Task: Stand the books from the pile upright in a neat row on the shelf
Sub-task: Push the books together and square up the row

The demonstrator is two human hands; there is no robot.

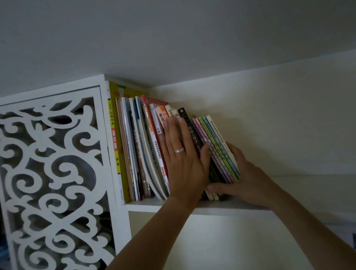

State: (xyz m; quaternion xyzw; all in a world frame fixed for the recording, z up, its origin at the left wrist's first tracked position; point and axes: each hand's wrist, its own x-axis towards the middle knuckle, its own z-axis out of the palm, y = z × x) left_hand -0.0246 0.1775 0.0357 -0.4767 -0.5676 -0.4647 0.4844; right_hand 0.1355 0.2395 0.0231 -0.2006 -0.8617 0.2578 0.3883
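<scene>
Two hands flanking thin books

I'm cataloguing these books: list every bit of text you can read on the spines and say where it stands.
"山西中考", with "2024" above it: yellow spine at the row's left end.
"心理学": black spine, beside the left hand.
"健康": pale spine, above that hand's fingertips.
"儿童": red-edged spine.
Pink and green spines held by the right hand: too blurred.

Home: bookshelf (carved white panel)
</scene>
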